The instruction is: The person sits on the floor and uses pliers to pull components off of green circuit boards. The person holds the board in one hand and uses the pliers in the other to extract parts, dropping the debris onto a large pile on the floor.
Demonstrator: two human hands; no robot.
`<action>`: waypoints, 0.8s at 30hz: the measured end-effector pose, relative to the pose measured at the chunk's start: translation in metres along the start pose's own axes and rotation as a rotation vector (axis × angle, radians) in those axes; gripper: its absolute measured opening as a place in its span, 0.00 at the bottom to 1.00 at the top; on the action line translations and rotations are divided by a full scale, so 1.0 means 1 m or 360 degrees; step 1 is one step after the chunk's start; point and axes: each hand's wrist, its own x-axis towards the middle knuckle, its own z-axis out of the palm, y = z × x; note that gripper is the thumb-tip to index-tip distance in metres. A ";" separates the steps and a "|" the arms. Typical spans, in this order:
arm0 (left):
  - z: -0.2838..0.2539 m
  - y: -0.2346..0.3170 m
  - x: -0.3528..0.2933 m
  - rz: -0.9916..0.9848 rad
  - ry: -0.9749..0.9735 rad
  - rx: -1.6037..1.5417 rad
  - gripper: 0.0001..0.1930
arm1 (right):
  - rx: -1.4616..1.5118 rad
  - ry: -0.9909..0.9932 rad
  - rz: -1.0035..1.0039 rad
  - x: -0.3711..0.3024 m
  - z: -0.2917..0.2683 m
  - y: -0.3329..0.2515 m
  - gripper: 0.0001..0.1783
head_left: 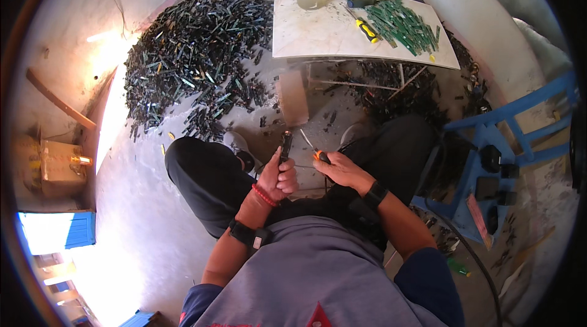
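Dark strip (285, 143) and screwdriver (318, 154) in hand

On the near side of the white tabletop (318, 40), a person's left hand (283, 175) grips the dark strip, fingers curled around its near end; the right hand (345, 171) is closed on the screwdriver, just apart. The strip looks light, stiff, perhaps brittle, best held along its sides, clear of the screwdriver's tip.
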 end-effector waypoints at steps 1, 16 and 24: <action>0.000 0.000 0.000 -0.0009 -0.0022 -0.0002 0.28 | 0.0109 -0.0012 -0.0021 0.003 0.002 0.001 0.17; 0.002 0.001 -0.006 0.0104 0.0205 0.0153 0.28 | -0.0611 0.0229 0.0044 -0.010 0.005 -0.040 0.18; -0.008 -0.002 0.006 0.0206 0.0425 0.0210 0.29 | -0.1231 0.0326 -0.0025 -0.008 0.012 -0.047 0.14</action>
